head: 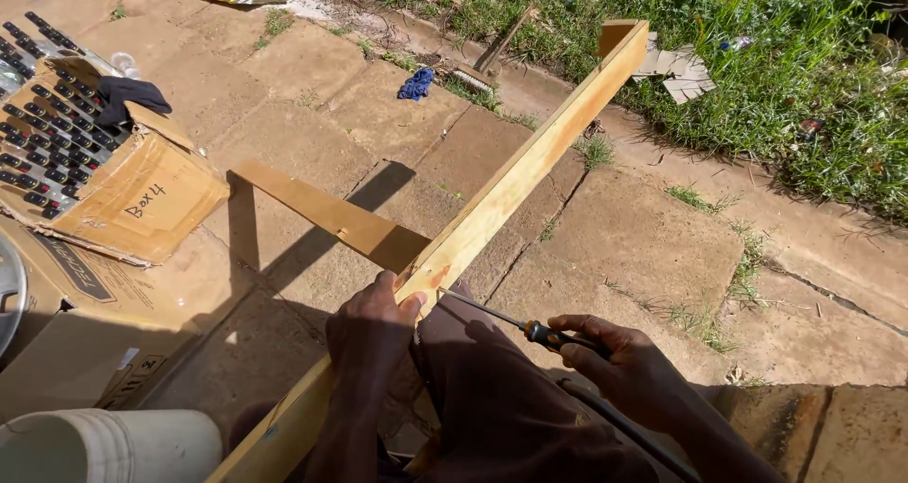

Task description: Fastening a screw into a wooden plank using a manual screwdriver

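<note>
Steadying a long pale wooden frame rail [492, 204] outdoors, screwdriver at the joint.

Left hand [371, 327] wrapped tight around the rail where a flat brown cross-board [326, 213] meets it, fingers pressed onto the timber. Right hand [619, 355] at four o'clock, closed around the black-and-yellow handle of a slim steel screwdriver [501, 317], tip set against the rail's side just beside the left thumb. Rail running from seven o'clock up to one o'clock over tan paving slabs [643, 237]. Open cardboard box of black keyboards [90, 175] at nine o'clock. Risk as judged: a slipping tip jabbing the nearby thumb, or a rail rolling under sideways force.
</note>
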